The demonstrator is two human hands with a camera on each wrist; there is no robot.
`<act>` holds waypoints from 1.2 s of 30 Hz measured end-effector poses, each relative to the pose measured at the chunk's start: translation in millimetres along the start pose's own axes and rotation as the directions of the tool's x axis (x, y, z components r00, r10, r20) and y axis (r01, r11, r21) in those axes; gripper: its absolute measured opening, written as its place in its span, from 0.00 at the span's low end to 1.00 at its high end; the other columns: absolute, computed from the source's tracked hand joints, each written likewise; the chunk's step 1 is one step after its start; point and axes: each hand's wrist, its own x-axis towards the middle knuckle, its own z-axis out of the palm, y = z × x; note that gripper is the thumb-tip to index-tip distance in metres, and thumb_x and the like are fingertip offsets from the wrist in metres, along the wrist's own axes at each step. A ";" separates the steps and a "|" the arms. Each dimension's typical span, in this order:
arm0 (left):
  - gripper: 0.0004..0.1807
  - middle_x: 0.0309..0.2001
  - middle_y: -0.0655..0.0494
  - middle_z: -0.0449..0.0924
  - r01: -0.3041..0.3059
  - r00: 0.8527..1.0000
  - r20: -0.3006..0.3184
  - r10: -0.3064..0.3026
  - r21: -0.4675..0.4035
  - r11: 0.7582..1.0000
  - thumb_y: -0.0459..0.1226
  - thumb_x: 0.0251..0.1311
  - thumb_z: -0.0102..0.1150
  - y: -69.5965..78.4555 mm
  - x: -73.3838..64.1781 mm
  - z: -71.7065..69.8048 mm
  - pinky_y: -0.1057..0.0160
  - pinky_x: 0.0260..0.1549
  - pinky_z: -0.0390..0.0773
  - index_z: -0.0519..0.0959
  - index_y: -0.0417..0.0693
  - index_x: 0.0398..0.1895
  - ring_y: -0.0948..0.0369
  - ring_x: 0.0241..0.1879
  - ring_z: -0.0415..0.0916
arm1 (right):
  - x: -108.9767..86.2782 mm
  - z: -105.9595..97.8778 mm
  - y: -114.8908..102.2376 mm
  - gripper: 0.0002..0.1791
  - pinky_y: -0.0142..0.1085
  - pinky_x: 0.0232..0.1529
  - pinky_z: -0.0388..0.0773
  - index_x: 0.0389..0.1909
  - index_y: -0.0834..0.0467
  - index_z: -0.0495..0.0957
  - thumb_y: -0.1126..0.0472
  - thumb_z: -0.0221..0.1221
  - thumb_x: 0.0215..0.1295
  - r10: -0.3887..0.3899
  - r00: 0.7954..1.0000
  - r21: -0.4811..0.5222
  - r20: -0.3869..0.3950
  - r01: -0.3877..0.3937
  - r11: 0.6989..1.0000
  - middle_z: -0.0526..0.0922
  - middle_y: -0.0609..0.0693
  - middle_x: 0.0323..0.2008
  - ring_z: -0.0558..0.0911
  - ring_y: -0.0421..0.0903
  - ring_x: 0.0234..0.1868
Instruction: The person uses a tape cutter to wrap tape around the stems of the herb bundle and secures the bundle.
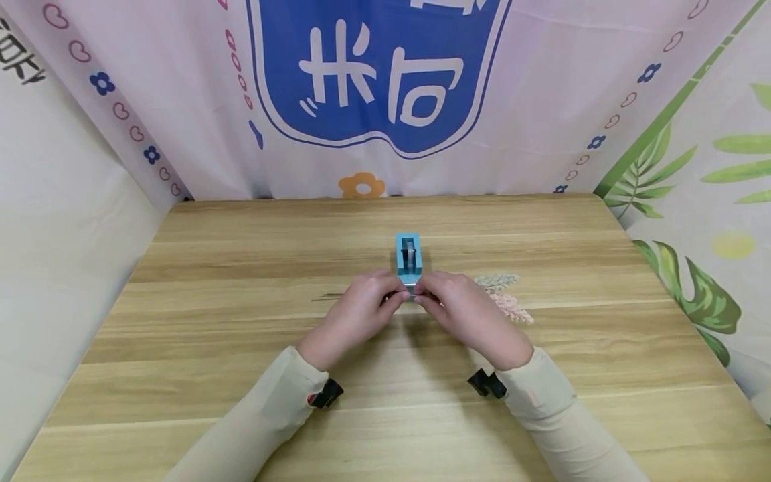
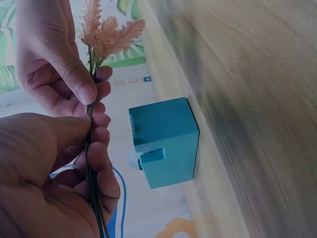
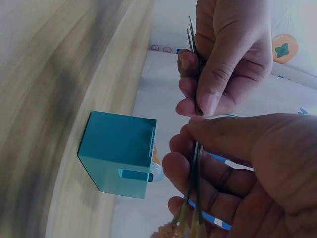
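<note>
My left hand and right hand meet side by side in front of a blue tape dispenser. Between thumb and fingers, each hand pinches a bundle of thin dark artificial flower stems, and the thumbs are close together. Bare stem ends stick out beyond the left hand. Past the right hand spread the flower heads: a pink one and a pale grey-green one in the head view. The fingertips partly hide the middle of the stems.
The dispenser carries a roll of clear tape and stands on the wooden table, just beyond the fingertips. A printed curtain hangs behind the table's back edge. Black wrist cameras sit under both cuffs.
</note>
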 end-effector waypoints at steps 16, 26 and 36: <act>0.04 0.36 0.54 0.84 -0.003 1.000 -0.010 0.003 -0.003 1.000 0.35 0.70 0.66 -1.1 -2.0 4.5 0.68 0.33 0.77 0.87 0.44 0.38 0.63 0.33 0.74 | 1.0 -0.2 2.6 0.06 0.34 0.37 0.76 0.43 0.57 0.88 0.61 0.62 0.75 -0.011 0.999 -0.012 0.047 0.012 1.000 0.87 0.45 0.34 0.76 0.38 0.31; 0.03 0.37 0.54 0.84 0.026 1.000 -0.004 -0.026 -0.005 1.000 0.34 0.68 0.67 -1.9 -2.2 7.5 0.69 0.34 0.79 0.87 0.44 0.37 0.63 0.34 0.76 | 1.9 1.5 0.9 0.05 0.34 0.38 0.78 0.41 0.57 0.87 0.63 0.63 0.74 0.040 0.995 0.028 0.091 -0.042 0.999 0.86 0.45 0.35 0.77 0.38 0.33; 0.02 0.35 0.54 0.83 0.039 0.999 0.023 -0.038 -0.026 0.999 0.30 0.66 0.68 -4.6 -2.5 10.4 0.68 0.34 0.78 0.87 0.44 0.35 0.63 0.34 0.75 | 1.7 8.1 4.2 0.02 0.36 0.42 0.82 0.38 0.57 0.87 0.64 0.66 0.71 0.014 0.997 0.013 0.075 -0.015 1.000 0.88 0.47 0.36 0.81 0.39 0.37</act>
